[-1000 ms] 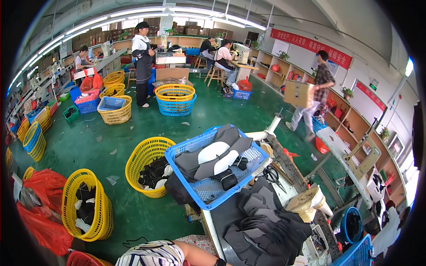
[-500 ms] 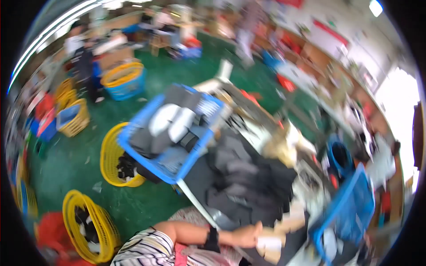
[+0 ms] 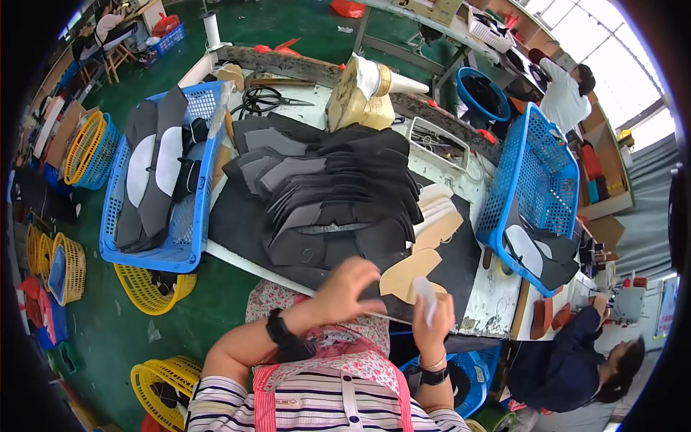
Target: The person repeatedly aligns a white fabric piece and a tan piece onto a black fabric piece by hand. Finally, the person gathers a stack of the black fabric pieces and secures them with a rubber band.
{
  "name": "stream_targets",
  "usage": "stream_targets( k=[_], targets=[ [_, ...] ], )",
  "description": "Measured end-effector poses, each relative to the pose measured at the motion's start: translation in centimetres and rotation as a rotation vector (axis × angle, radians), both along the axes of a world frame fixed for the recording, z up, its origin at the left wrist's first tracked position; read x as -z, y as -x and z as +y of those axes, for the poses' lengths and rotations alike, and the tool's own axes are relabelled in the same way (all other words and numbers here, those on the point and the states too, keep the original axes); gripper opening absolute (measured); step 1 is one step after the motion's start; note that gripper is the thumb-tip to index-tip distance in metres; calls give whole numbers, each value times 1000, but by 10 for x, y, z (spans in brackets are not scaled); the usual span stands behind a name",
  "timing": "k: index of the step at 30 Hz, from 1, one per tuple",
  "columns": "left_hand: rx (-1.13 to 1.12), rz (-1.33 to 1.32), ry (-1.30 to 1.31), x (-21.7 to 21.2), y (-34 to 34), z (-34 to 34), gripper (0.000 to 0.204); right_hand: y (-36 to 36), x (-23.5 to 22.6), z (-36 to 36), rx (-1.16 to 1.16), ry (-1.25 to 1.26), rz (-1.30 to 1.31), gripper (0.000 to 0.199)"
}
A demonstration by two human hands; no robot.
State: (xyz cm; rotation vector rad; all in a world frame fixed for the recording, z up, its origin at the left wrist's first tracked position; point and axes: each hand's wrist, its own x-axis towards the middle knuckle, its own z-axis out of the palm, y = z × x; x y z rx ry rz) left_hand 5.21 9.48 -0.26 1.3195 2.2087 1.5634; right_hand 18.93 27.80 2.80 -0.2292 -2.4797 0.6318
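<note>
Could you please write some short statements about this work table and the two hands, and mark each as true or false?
1. The right hand holds a whitish item. True.
2. The left hand holds the scissors. False: it is open with nothing seen in it; the scissors lie toward the far side of the table.
3. Beige pieces lie to the right of the dark stack. True.
4. The blue basket at the left is empty. False: white pieces are in it.
5. The jug is beyond the dark stack. True.
</note>
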Motion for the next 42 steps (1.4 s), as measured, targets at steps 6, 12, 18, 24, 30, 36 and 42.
stream_targets(
  k=[6,12,18,24,30,36,42],
  targets=[
    [-64,89,349,4,13,-58,49,22,-39,-32,67,635,35,12],
    [-221,-549,-3,13,22,-60,35,81,3,-64,-84,1011,-52,13],
    [-470,-294,137,22,37,-72,25,111,47,-69,-145,382,-86,15],
    [-456,-314,124,28,38,-72,30,109,52,-69,-144,396,-84,16],
    [-418,-325,170,25,38,-76,31,106,56,-68,-158,359,-92,16],
    [-418,-262,243,24,32,-76,33,102,55,-71,-172,221,-73,19],
    [-426,7,804,-1,47,-73,32,88,50,-42,92,-145,-277,28]
  ],
)
